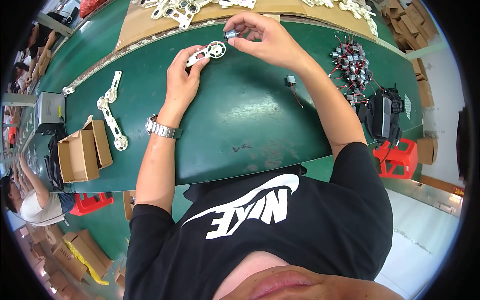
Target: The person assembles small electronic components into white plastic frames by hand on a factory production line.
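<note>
My left hand point(181, 82) is closed round the narrow end of a white plastic housing point(216, 49), whose round, spoked end points right. Just above that ring, my right hand point(262, 41) pinches a small silver motor point(231, 34) between thumb and fingers. Whether the motor touches the housing, I cannot tell. A single motor point(291, 80) with a trailing wire lies on the green table point(240, 115), below my right wrist. To the right is a heap of similar motors point(352, 65) with red and dark wires.
Several white housings point(111, 95) lie in a line at left, near an open cardboard box point(77, 157) and a grey metal case point(50, 112). More white parts point(182, 10) cover cardboard along the far edge. A black device point(384, 117) sits at right, above a red stool point(400, 159).
</note>
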A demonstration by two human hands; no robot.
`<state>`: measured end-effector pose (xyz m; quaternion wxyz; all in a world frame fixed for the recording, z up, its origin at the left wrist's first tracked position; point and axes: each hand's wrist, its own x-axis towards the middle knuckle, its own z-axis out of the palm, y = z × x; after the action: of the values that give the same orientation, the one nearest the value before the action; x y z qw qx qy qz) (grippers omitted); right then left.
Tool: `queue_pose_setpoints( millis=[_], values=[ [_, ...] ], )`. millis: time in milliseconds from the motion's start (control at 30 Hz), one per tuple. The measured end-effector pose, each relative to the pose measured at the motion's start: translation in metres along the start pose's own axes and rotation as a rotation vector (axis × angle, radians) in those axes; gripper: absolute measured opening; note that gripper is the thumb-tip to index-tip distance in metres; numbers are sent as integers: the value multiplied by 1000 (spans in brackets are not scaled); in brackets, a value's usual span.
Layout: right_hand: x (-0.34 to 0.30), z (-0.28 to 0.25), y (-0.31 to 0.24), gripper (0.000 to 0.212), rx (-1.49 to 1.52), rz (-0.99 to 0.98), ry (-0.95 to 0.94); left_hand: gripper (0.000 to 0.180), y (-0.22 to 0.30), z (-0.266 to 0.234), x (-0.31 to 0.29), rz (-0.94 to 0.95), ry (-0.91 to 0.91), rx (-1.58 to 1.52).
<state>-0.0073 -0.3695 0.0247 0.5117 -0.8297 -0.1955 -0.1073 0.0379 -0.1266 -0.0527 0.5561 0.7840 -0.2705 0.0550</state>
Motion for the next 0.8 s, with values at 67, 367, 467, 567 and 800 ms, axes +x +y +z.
queue_pose_setpoints(
  millis=[67, 367, 467, 567, 800],
  values=[
    [-1, -4, -2, 26, -1, 23, -10, 25, 2, 0, 1, -34, -7, -20],
    [-2, -9, 4, 23, -121, 45, -56, 24, 4, 0, 0, -79, 8, -52],
    [-3, -7, 6, 23, -163, 50, -67, 27, -1, -1, -1, -38, -9, -28],
    [-4, -4, 2, 22, -243, 63, -70, 26, 5, -3, -2, 83, 10, 147],
    [-9, 18, 4, 22, -312, 18, -44, 29, 13, -2, -4, 374, 82, 465]
  ],
)
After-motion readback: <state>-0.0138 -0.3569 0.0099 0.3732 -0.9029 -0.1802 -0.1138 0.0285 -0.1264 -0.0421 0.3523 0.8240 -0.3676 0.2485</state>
